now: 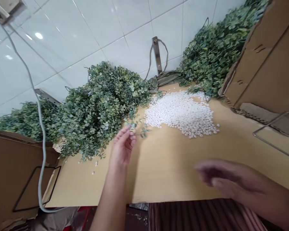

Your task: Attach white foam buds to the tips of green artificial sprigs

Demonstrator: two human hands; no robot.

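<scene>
My left hand [124,142] pinches a small artificial leaf sprig [142,130] with grey-green leaves, raised over the table between the greenery and the white pieces. Over the front right of the table is my right hand [219,176], blurred by motion, its fingers curved with a gap to the thumb and nothing visible in them. Beyond both hands, a spread pile of small round white pieces [180,112] covers the back middle of the table. A large heap of artificial greenery [98,102] lies to the left of the pile.
A second greenery heap [214,51] rises at the back right beside a cardboard box [267,61]. Another cardboard piece [16,173] and a wire frame [36,189] stand at left. A grey cable [40,122] hangs in front. Behind the wooden table [163,166] is a tiled wall [135,19].
</scene>
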